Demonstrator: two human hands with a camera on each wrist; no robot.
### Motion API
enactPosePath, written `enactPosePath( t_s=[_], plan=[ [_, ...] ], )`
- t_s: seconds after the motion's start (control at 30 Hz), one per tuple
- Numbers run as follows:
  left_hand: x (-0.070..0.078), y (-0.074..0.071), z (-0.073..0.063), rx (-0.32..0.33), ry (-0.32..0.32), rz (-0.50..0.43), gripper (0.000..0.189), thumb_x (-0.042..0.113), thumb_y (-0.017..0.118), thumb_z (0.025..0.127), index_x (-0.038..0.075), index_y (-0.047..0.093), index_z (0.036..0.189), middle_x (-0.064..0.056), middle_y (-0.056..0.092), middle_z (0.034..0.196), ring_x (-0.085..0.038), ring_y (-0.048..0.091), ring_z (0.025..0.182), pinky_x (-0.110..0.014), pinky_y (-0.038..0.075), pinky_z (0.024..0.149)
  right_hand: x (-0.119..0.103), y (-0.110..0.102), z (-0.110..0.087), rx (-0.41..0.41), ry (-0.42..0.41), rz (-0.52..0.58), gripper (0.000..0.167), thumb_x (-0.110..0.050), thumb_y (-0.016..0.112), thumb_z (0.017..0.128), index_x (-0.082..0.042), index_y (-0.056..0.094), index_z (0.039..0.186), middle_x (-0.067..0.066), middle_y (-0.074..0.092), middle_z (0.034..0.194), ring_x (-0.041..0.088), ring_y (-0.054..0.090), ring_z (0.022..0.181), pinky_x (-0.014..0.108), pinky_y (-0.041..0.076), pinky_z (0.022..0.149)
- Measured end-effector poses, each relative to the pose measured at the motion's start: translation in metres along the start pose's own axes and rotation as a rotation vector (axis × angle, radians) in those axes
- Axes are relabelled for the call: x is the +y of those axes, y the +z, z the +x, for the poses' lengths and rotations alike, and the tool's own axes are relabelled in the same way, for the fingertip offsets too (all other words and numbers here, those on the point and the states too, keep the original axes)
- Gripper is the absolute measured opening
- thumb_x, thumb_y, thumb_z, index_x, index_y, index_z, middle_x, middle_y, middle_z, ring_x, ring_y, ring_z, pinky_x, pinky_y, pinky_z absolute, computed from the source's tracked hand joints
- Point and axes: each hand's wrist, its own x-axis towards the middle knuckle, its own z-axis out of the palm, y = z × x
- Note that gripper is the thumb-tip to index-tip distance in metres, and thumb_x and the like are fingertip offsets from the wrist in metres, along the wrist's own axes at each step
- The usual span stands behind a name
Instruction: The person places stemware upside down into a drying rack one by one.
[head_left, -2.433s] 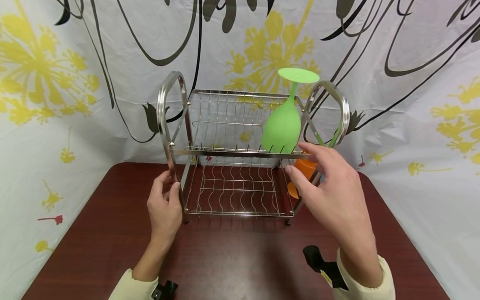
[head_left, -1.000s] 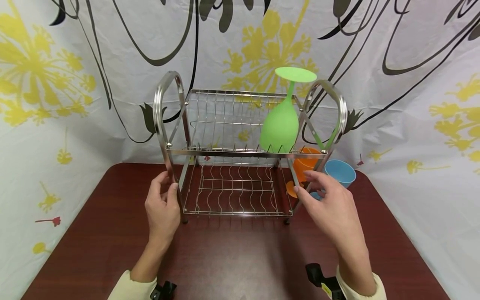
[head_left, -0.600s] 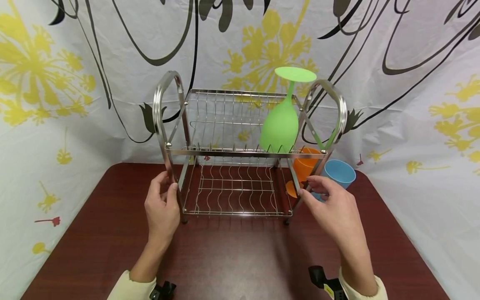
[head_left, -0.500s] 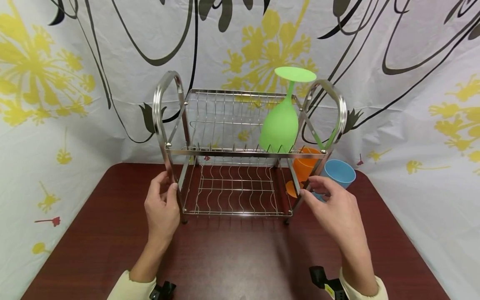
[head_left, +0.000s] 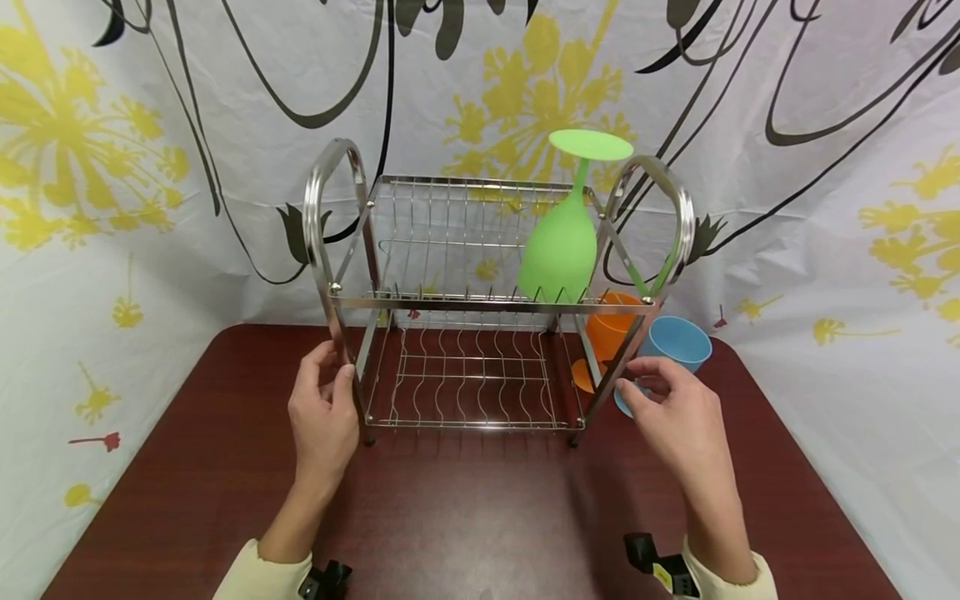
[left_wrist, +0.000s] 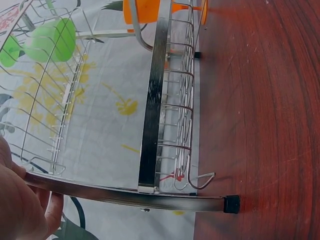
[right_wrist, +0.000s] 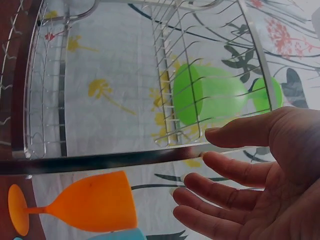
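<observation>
A two-tier metal dish rack (head_left: 450, 306) stands on the table. My left hand (head_left: 322, 429) grips its left front post, fingers behind and thumb in front; part of this hand (left_wrist: 22, 207) shows beside the post in the left wrist view. Just outside the right front post is my right hand (head_left: 686, 421), its fingers loosely bent and holding nothing. The right wrist view shows thumb and fingers (right_wrist: 225, 192) spread apart near the post. A green wine glass (head_left: 558, 250) rests upside down on the upper tier, at the right.
Behind the rack's right side stands an orange wine glass (head_left: 611, 325), upright. Next to it is a blue wine glass (head_left: 678, 342), its foot partly covered by my right hand. A patterned cloth (head_left: 840, 250) hangs behind the dark red table (head_left: 480, 517).
My right hand has come down from the upper tier along the right post, then shifted slightly right, off the post. The blue glass has come into view. My left hand stays on the left post.
</observation>
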Motion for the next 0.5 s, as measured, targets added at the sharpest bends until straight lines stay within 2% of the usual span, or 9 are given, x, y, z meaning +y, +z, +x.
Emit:
enactPosePath(
  t_s=[0.27, 0.5],
  plan=[
    [0.0, 0.0, 0.0, -0.001, 0.001, 0.0, 0.033, -0.006, 0.059, 0.092, -0.005, 0.057, 0.124, -0.019, 0.062, 0.106, -0.008, 0.056, 0.095, -0.009, 0.048, 0.079, 0.009, 0.003, 0.009, -0.022, 0.015, -0.023, 0.037, -0.026, 0.064, 0.093, -0.007, 0.062, 0.124, 0.022, 0.065, 0.118, 0.038, 0.063, 0.105, 0.053, 0.053, 0.081],
    [-0.001, 0.0, 0.0, -0.013, -0.014, 0.009, 0.031, -0.003, 0.058, 0.093, -0.006, 0.056, 0.124, -0.02, 0.061, 0.107, -0.011, 0.057, 0.096, -0.009, 0.049, 0.079, 0.019, 0.009, 0.018, -0.016, 0.007, -0.043, 0.047, -0.024, 0.065, 0.092, -0.003, 0.055, 0.133, 0.027, 0.052, 0.13, 0.044, 0.058, 0.111, 0.058, 0.05, 0.086]
  ],
)
